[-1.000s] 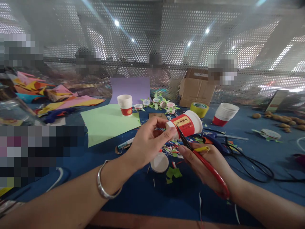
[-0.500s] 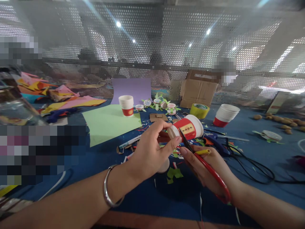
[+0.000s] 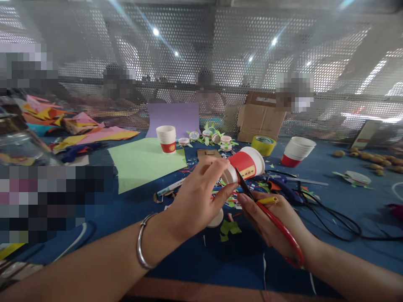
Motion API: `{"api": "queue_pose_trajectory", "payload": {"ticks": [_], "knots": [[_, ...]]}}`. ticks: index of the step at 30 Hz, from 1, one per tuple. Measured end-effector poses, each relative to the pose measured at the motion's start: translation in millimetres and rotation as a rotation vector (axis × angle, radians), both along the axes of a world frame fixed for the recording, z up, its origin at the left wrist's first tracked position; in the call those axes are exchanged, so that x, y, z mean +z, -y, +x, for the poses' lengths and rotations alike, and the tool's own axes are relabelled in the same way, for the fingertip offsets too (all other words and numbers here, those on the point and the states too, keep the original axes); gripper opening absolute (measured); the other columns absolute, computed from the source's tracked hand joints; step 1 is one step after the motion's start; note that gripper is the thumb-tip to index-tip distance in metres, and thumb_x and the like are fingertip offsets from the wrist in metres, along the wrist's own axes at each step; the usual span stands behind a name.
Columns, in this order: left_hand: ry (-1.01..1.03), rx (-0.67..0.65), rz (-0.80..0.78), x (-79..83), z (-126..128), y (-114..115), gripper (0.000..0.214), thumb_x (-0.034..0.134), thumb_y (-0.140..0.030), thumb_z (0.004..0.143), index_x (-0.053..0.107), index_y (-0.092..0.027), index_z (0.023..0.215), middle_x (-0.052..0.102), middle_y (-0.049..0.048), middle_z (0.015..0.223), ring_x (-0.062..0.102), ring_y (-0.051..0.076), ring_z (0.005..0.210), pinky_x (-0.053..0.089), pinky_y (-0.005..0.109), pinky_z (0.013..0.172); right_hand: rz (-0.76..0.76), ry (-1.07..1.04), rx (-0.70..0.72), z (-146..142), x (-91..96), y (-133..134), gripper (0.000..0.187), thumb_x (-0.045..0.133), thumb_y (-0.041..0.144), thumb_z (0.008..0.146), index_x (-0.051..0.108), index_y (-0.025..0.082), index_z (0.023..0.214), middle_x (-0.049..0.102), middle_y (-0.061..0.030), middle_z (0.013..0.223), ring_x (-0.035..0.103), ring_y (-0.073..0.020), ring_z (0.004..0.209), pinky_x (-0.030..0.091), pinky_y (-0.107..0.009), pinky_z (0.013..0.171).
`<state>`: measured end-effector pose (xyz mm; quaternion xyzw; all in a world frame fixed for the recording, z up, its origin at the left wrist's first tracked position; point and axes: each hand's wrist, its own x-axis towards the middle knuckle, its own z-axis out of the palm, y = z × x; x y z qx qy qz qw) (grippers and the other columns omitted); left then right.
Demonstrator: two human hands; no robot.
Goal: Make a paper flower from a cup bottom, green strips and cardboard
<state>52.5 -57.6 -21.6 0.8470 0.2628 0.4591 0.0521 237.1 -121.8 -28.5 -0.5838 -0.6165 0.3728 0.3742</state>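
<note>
A red and white paper cup (image 3: pixel 241 162) lies tilted on its side in the air, its rim toward the right. My left hand (image 3: pixel 201 193) grips it by the base end, thumb below and fingers above. In my right hand (image 3: pixel 273 218) is a pair of red-handled scissors (image 3: pixel 280 228); their dark blades touch or nearly touch the cup's wall near its base. A small yellow piece (image 3: pixel 267 201) sticks out beside the scissors. Below my hands lie green paper scraps (image 3: pixel 229 227) and a white disc (image 3: pixel 216 219), partly hidden by my left hand.
Stacked paper cups (image 3: pixel 166 138) stand on a light green sheet (image 3: pixel 145 163), more (image 3: pixel 297 151) at the right. Behind are yellow tape (image 3: pixel 263 145), a cardboard box (image 3: pixel 260 117) and small turtle-like crafts (image 3: pixel 226 142). A blue glue gun (image 3: pixel 288 188) with a black cord lies right.
The cup has turned in my left hand, so its gold label now sits lower, near the underside. My left fingers have shifted over the base. The scissors have barely moved.
</note>
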Motion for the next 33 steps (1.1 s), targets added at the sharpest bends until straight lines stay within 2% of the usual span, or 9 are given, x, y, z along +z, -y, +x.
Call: {"api": "queue_pose_trajectory", "payload": {"ticks": [2, 6, 8, 10, 13, 15, 21, 27, 33], "knots": [[0.045, -0.027, -0.117, 0.8, 1, 1, 0.028, 0.062, -0.03, 0.095, 0.056, -0.017, 0.12, 0.061, 0.0123, 0.118, 0.058, 0.023, 0.117, 0.051, 0.039, 0.102, 0.04, -0.007, 0.002, 0, 0.5, -2, 0.048, 0.061, 0.064, 0.089, 0.049, 0.024, 0.065, 0.043, 0.0067, 0.043, 0.038, -0.0095, 0.036, 0.026, -0.024, 0.036], [0.31, -0.142, -0.601, 5.8, 7, 1, 0.039, 0.069, -0.042, 0.091, 0.055, -0.022, 0.121, 0.062, 0.0106, 0.127, 0.065, 0.022, 0.108, 0.057, 0.037, 0.09, 0.09, 0.003, -0.005, 1, 5.6, -4, 0.046, 0.065, 0.062, 0.087, 0.05, 0.024, 0.066, 0.047, 0.0056, 0.047, 0.041, -0.0103, 0.039, 0.03, -0.024, 0.038], [0.453, -0.158, -0.788, 8.2, 10, -1, 0.049, 0.073, -0.047, 0.086, 0.053, -0.022, 0.124, 0.061, 0.0107, 0.131, 0.066, 0.021, 0.105, 0.058, 0.035, 0.085, 0.088, 0.012, -0.001, 1, 6.9, -4, 0.044, 0.065, 0.058, 0.088, 0.05, 0.024, 0.065, 0.047, 0.0057, 0.045, 0.041, -0.0103, 0.037, 0.03, -0.024, 0.037], [0.523, -0.129, -0.906, 9.1, 12, -4, 0.053, 0.075, -0.051, 0.083, 0.055, -0.019, 0.12, 0.064, 0.0113, 0.124, 0.067, 0.021, 0.1, 0.058, 0.036, 0.083, 0.083, 0.019, 0.004, 2, 5.8, -5, 0.044, 0.065, 0.056, 0.089, 0.049, 0.024, 0.064, 0.045, 0.0061, 0.043, 0.039, -0.0099, 0.036, 0.029, -0.023, 0.035], [0.513, -0.14, -0.985, 8.3, 11, -6, 0.046, 0.077, -0.051, 0.081, 0.06, -0.016, 0.105, 0.068, 0.0073, 0.102, 0.066, 0.017, 0.087, 0.056, 0.036, 0.081, 0.102, 0.034, 0.004, 3, 2.4, -6, 0.045, 0.064, 0.056, 0.09, 0.048, 0.023, 0.063, 0.045, 0.0063, 0.042, 0.039, -0.0094, 0.034, 0.028, -0.023, 0.034], [0.496, -0.185, -0.969, 7.4, 9, -6, 0.041, 0.078, -0.048, 0.081, 0.06, -0.017, 0.101, 0.069, 0.005, 0.097, 0.066, 0.016, 0.084, 0.055, 0.035, 0.08, 0.101, 0.05, 0.023, 4, 1.2, -7, 0.045, 0.065, 0.055, 0.089, 0.048, 0.023, 0.063, 0.046, 0.0062, 0.042, 0.04, -0.0094, 0.034, 0.029, -0.023, 0.034], [0.448, -0.232, -0.779, 3.7, 7, -3, 0.033, 0.077, -0.039, 0.084, 0.056, -0.02, 0.1, 0.069, 0.0053, 0.101, 0.068, 0.019, 0.093, 0.056, 0.033, 0.078, 0.072, 0.035, 0.039, 4, -0.3, -5, 0.046, 0.064, 0.056, 0.09, 0.049, 0.023, 0.062, 0.045, 0.0062, 0.039, 0.041, -0.0097, 0.032, 0.028, -0.022, 0.032], [0.319, -0.176, -0.578, -3.0, 7, 2, 0.025, 0.071, -0.038, 0.089, 0.055, -0.022, 0.1, 0.067, 0.0056, 0.099, 0.067, 0.019, 0.091, 0.057, 0.035, 0.081, 0.057, 0.064, 0.038, 6, -4.4, -4, 0.05, 0.058, 0.063, 0.092, 0.046, 0.024, 0.062, 0.045, 0.0058, 0.038, 0.042, -0.0094, 0.03, 0.029, -0.022, 0.032], [0.192, -0.087, -0.355, -3.9, 3, 4, 0.023, 0.067, -0.036, 0.092, 0.057, -0.021, 0.107, 0.065, 0.0083, 0.107, 0.064, 0.022, 0.103, 0.055, 0.041, 0.092, 0.069, 0.036, 0.065, 6, -2.9, -2, 0.046, 0.06, 0.058, 0.092, 0.047, 0.024, 0.065, 0.045, 0.007, 0.04, 0.041, -0.0089, 0.031, 0.029, -0.022, 0.032]]}}
